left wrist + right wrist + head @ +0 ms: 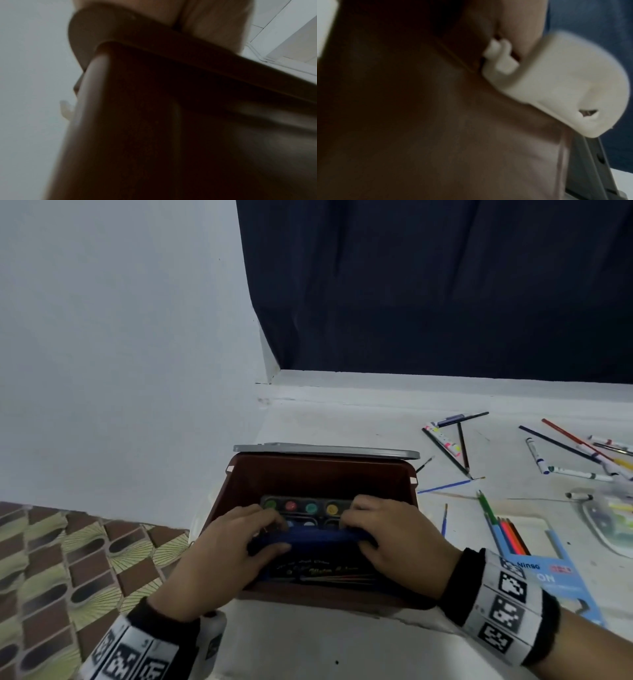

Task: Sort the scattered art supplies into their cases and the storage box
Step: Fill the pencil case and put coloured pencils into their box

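Observation:
A brown storage box (322,470) stands open on the white table, with a watercolour palette (310,507) lying inside at the back. Both hands reach into the box. My left hand (246,542) and right hand (387,532) each grip an end of a dark blue case (318,537), fingers over its top edge and thumbs on its near side. Under the case lies a black box with gold lettering (318,570). The left wrist view shows only the box's dark outer wall (154,121), and the right wrist view its wall (419,121) and a white latch (565,88).
The box's grey lid (325,448) stands behind it. Pencils, brushes and markers (445,446) lie scattered on the table to the right. A blue coloured-pencil pack (534,570) lies open near my right wrist, and a clear case (609,522) sits at the far right. A patterned mat (68,570) lies at the left.

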### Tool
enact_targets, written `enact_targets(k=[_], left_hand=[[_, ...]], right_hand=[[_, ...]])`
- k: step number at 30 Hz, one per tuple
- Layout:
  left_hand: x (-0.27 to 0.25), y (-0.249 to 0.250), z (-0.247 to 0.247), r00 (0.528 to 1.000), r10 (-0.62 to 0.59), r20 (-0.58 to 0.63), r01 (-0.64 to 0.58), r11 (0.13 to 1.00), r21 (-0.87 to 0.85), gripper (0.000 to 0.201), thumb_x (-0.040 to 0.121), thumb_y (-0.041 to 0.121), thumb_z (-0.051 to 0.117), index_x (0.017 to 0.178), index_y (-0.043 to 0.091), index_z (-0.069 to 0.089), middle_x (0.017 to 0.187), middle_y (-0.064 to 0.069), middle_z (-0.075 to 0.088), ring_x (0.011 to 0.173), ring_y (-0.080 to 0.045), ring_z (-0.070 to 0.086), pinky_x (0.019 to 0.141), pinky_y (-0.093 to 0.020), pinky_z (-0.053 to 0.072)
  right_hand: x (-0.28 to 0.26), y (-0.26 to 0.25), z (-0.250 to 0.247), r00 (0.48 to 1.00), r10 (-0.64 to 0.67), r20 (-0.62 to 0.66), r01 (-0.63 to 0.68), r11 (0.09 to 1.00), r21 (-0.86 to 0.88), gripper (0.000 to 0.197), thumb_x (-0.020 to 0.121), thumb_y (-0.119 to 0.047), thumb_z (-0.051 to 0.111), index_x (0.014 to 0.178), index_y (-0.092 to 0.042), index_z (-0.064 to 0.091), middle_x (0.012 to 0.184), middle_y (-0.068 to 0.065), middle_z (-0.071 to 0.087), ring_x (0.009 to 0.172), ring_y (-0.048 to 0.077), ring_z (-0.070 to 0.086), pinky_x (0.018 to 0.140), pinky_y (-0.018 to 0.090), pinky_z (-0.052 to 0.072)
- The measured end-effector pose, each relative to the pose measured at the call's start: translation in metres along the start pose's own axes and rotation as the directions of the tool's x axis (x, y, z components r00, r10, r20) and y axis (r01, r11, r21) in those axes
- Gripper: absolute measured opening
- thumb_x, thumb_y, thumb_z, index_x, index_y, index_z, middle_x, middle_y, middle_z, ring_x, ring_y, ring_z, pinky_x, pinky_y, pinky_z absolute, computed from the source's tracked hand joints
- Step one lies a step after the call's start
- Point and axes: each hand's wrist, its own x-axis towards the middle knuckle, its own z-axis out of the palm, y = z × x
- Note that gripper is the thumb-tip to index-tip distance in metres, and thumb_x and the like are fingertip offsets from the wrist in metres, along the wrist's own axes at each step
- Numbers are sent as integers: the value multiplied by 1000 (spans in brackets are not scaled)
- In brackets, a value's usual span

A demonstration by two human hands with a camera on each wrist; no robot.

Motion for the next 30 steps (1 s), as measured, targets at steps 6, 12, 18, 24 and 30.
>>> enact_targets(k=[6,12,18,24,30], left_hand=[[0,3,1,985,-31,169,9,992,126,43,99,66,31,109,42,64,97,17,71,86,-4,66,77,-29,51],[0,8,0,959,-119,259,101,991,83,49,95,70,24,119,47,59,97,17,71,88,-7,68,83,-31,52],[0,40,15,997,-40,62,51,981,-187,31,99,59,37,99,34,56,75,6,67,60,-12,64,59,-39,51],[26,109,41,992,-29,-126,-26,911,-412,16,100,42,48,101,32,60,72,2,64,68,-18,63,64,-33,50],[62,165,67,970,-113,-214,-11,861,-508,20,97,40,50,101,26,63,68,-4,63,66,-20,65,65,-36,55]], right_hand=[[-2,3,9,944,-68,322,92,994,-61,57,89,-71,31,103,-29,68,99,-8,67,89,13,62,75,41,53],[-1,6,14,957,-90,277,101,995,-27,51,94,-66,37,95,-29,72,93,-8,69,80,13,62,69,42,54],[-28,13,-5,975,-116,-188,170,937,304,16,97,-24,61,104,-18,73,93,-6,69,84,4,61,75,22,49],[-77,61,-37,904,7,-427,143,937,319,11,94,-12,65,100,-17,74,87,-8,69,80,7,63,73,29,51],[-118,126,-68,892,6,-453,122,959,254,11,94,-18,63,99,-17,73,85,-11,68,79,7,64,72,30,51]])
